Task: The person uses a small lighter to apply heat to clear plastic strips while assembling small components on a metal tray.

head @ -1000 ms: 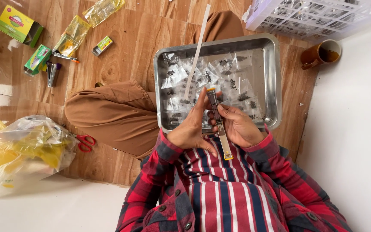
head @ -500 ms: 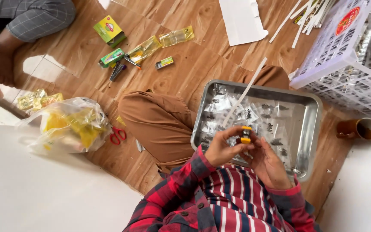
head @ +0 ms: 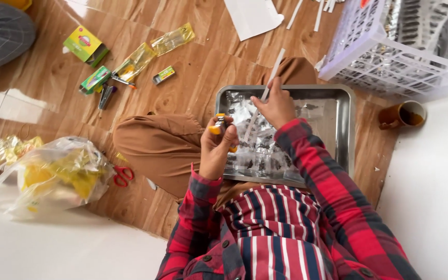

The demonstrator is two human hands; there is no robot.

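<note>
While the person sits on the wooden floor (head: 182, 78) with a metal tray (head: 349, 129) on their lap, the work looks only partly done, by my guess. The left hand (head: 216, 148) has its grip closed around a small yellow and black tool (head: 219, 124) just over the near left side of the tray. The right hand (head: 278, 106) pinches a long white strip (head: 270, 80), which slants up and away over the tray's far rim. Many small clear packets (head: 257, 150) lie loose in the tray, so plenty seems left to handle. A white plastic basket (head: 385, 52) at the far right holds lots of shiny packets. On the left lie a clear bag with yellow things (head: 53, 173), red scissors (head: 123, 175) and small green boxes (head: 85, 45). A brown cup (head: 403, 114) stands right of the tray, beside a white surface.
</note>
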